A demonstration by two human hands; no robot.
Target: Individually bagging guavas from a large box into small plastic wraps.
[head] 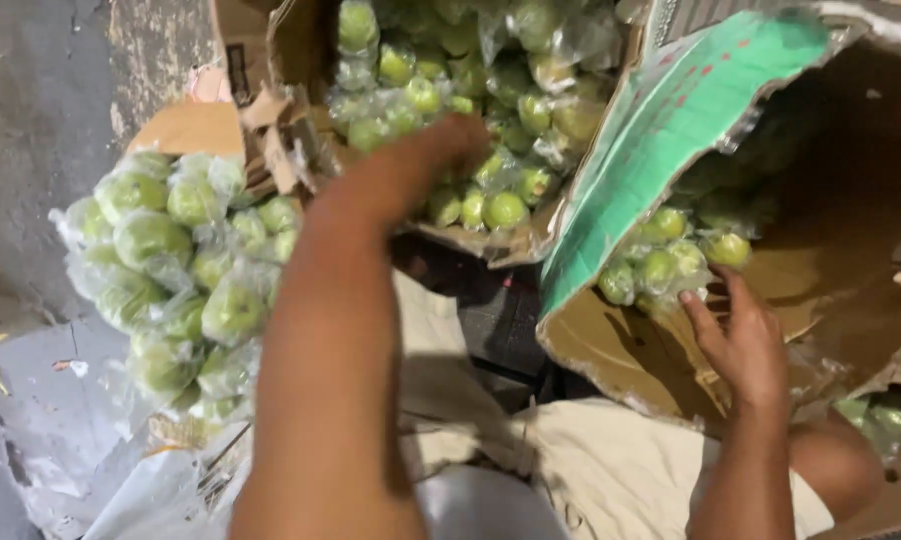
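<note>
My left hand (425, 160) reaches forward over the middle cardboard box (300, 45), which is full of green fruits (510, 110) wrapped in clear plastic. Its fingers are blurred and I cannot see whether they hold a fruit. My right hand (735, 340) rests with spread fingers inside a tilted cardboard box (870, 250) on the right, touching a small cluster of wrapped green fruits (670, 260) at its lower corner. That box has a green printed flap (670, 130).
A heap of wrapped green fruits (170, 270) lies on the left on cardboard and plastic sheeting. Grey concrete floor (30, 120) runs along the left edge. My legs in light trousers (590, 470) fill the bottom. More wrapped fruit (885, 420) sits at the right edge.
</note>
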